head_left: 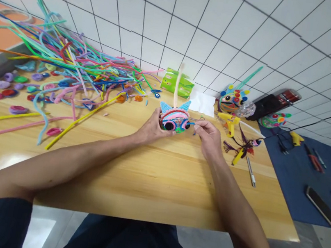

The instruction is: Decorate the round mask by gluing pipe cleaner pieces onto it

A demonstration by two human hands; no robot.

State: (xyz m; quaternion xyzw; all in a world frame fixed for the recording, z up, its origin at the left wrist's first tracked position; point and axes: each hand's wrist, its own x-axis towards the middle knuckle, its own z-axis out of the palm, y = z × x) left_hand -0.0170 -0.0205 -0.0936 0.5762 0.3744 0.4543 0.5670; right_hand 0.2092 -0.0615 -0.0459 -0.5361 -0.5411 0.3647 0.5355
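In front of me on the wooden table is a colourful craft figure (pixel 175 118) with blue pointed ears, big black-and-pink eyes and a pale pipe cleaner rising from its top. My left hand (pixel 153 127) is wrapped round the figure's left side, its thumb along the lower edge. At the right eye, my right hand (pixel 209 135) pinches a short blue pipe cleaner (pixel 191 123) between thumb and fingertips. The far end of that piece touches the eye; whether it is fixed there I cannot tell.
A tangled heap of pipe cleaners (pixel 99 68) and several coiled discs (pixel 18 110) cover the left side. Behind the figure are a green packet (pixel 177 83) and white paper (pixel 202 103). To the right lie a yellow glue gun (pixel 230 123), a pen (pixel 250 172) and another decorated figure (pixel 232 98).
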